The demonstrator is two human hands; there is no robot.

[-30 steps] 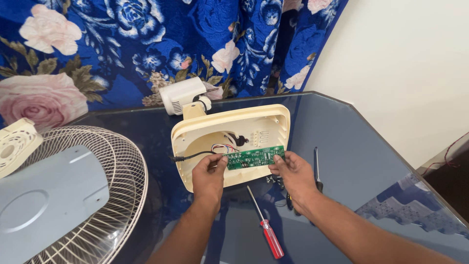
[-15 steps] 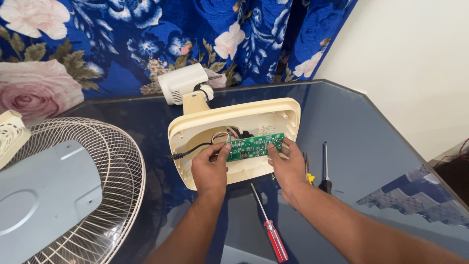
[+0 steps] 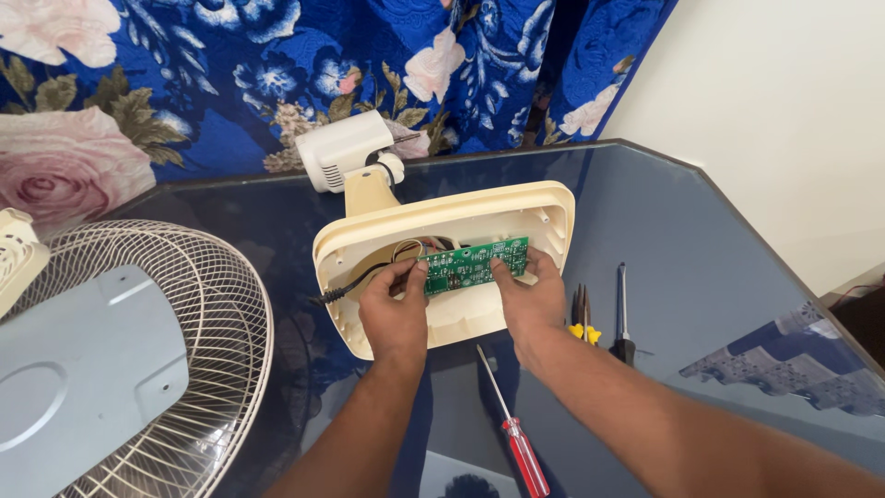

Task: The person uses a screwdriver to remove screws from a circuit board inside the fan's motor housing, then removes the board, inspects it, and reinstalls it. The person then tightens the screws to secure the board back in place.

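Head view: both hands work inside an upturned cream fan base (image 3: 442, 318) that lies on a dark glass surface (image 3: 701, 258). The left hand (image 3: 395, 314) pinches the left end of a green circuit board (image 3: 475, 263) between thumb and fingers; the right hand (image 3: 530, 295) grips the board's right end the same way, fingers closed on its edge. The board sits in the middle of the base's hollow, level with the rim, and I cannot tell whether it is seated or lifted slightly. Thin wires (image 3: 415, 247) run from its left end into the housing, and a black cord (image 3: 346, 290) leaves over the left rim.

Risks, as I judge them: the wires look short, so pulling or twisting the board could tear a joint. Pressing on the board's face could bend it or crack solder. The base rests on smooth glass and could slide under uneven pressure.

A red screwdriver (image 3: 516, 438) lies just below the base near the right forearm, and pliers (image 3: 581, 318) and a black screwdriver (image 3: 624, 318) lie just right of the right hand; an elbow could knock any of them. A fan guard (image 3: 221, 369) lies well to the left.
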